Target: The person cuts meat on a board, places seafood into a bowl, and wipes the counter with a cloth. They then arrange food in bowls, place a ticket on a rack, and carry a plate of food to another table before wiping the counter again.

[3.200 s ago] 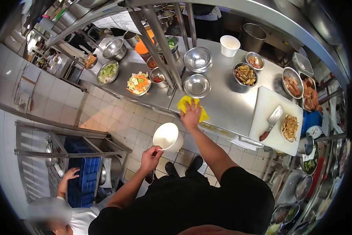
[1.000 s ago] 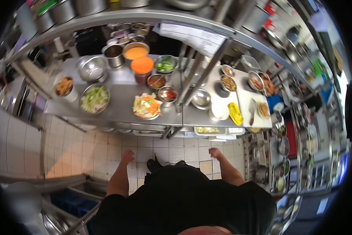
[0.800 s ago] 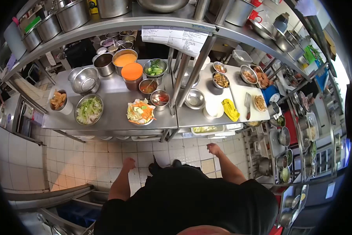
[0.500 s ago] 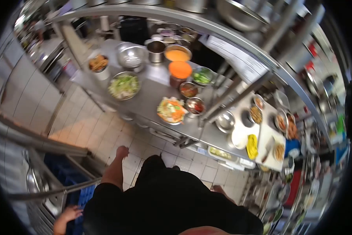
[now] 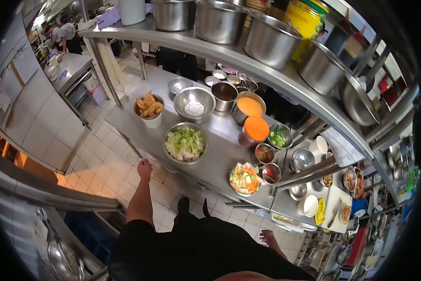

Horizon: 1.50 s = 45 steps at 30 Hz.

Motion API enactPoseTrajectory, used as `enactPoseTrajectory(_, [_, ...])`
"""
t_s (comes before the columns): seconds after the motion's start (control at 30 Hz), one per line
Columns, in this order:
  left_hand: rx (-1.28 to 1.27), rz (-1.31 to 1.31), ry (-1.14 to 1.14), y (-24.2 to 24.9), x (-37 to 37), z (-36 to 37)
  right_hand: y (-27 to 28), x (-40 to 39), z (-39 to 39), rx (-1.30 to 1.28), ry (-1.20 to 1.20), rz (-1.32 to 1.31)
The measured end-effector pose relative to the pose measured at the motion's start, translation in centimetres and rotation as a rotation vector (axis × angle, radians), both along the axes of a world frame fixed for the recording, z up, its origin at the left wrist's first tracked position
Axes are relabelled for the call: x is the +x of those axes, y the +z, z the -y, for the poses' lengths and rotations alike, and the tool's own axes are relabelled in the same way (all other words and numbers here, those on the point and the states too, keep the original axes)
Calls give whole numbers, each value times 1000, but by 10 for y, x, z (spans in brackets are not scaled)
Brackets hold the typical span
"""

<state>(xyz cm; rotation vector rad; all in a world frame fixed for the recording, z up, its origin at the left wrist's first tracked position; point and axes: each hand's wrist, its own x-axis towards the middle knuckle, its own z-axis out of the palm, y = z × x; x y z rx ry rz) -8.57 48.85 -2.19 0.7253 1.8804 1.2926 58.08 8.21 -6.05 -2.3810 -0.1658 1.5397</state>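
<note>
My left hand (image 5: 145, 168) hangs beside my body over the tiled floor, left of the steel counter's front edge. Its fingers are curled in and nothing shows in them. On my other side, my right hand (image 5: 268, 237) is low over the floor with its fingers apart, holding nothing. Nearest to the left hand on the counter is a bowl of chopped lettuce (image 5: 185, 143). A bowl of sliced vegetables (image 5: 245, 179) sits at the front edge. Behind stand a pot of orange sauce (image 5: 250, 107) and an orange-lidded container (image 5: 256, 131).
A container of fried pieces (image 5: 149, 107) stands at the counter's left end, near a steel colander (image 5: 194, 104). Pots (image 5: 221, 22) line the overhead shelf (image 5: 173, 40). At right, a knife lies on a white cutting board (image 5: 336, 206). People (image 5: 70, 35) are at the far left.
The counter and its bowls have shifted right and down in view, and the overhead shelf shows more fully. Another person's hand at the lower left is gone from view. My right hand shows more.
</note>
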Motion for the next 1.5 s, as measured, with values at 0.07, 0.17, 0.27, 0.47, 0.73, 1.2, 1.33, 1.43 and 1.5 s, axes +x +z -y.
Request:
enactPoseTrajectory(0.07, [-178,-159,-149,-29,-16,-8,6,-30,-22,11,-13,-12])
enactPoseTrajectory(0.17, [-185,-214,24,-67,-48,-4,9,-71,-29,115,-50,-48])
enactPoseTrajectory(0.27, [-86,-347,485,-6,-71,-37,14,-100,-21,41,-88,-61])
enactPoseTrajectory(0.47, [732,-402,202,209,-84,-208,44,-125,37,51,537,106])
enactPoseTrajectory(0.73, [236,-272,-439,158,101,-441,62,-140,48,-119,61,71])
enactPoseTrajectory(1.2, [-72,-1428,-702,81,83,-522,76,-219,186,-245,-430,45])
enactPoseTrajectory(1.33, [-2,-1553,-605,110,82,-511,78,-234,190,-409,-386,12])
enactPoseTrajectory(1.43, [69,-1604,-511,139,79,-499,20,-218,232,-322,-346,59])
enactPoseTrajectory(1.5, [110,-1633,-420,157,69,-490,58,-221,203,-333,-345,148])
